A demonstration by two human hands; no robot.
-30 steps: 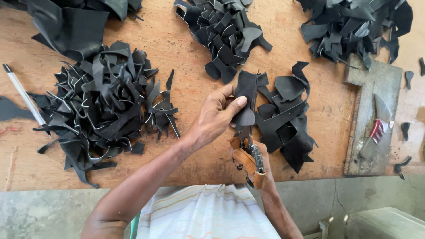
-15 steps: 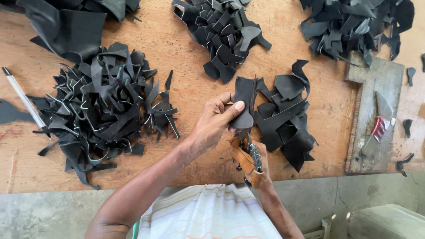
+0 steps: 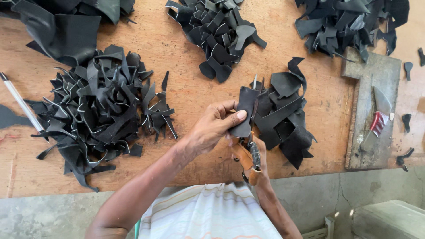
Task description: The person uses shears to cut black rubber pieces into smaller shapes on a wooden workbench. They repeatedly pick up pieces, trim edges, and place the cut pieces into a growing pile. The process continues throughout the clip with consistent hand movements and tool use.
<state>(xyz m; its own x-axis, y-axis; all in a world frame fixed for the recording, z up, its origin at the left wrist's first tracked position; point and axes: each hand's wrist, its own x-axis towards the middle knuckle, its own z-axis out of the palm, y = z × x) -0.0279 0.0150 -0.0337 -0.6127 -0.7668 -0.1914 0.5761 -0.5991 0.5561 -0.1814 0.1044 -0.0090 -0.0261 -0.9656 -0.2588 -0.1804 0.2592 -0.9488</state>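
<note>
**Black leather scraps everywhere, one piece getting trimmed**

So the person's left hand (image 3: 212, 128) is pinching a dark leather piece (image 3: 245, 110) between thumb and fingers, held up just above the near edge of the wooden table (image 3: 186, 93). The piece stands roughly upright, a bit curled. The right hand (image 3: 248, 155) is tucked right under it, mostly hidden, wrapped around a pair of scissors (image 3: 252, 152) with tan-wrapped handles. The blades run up behind the piece, with the tip poking out over its top edge. Can't tell how wide the blades are apart.

Just to the right of the held piece sits a small heap of cut pieces (image 3: 285, 115), touching or nearly so. A much bigger tangle of strips and offcuts (image 3: 102, 115) lies to the left, well apart from the hands. Two more piles at the far side: one in the middle (image 3: 217, 31) and one at the right (image 3: 349, 22). A large dark sheet (image 3: 66, 33) sits in the far left corner.

A white pen (image 3: 20, 104) lies slanted by the left edge. Off to the right there's a grey slab (image 3: 372, 115) with a knife (image 3: 376, 117) that has a red bit on it.
</note>
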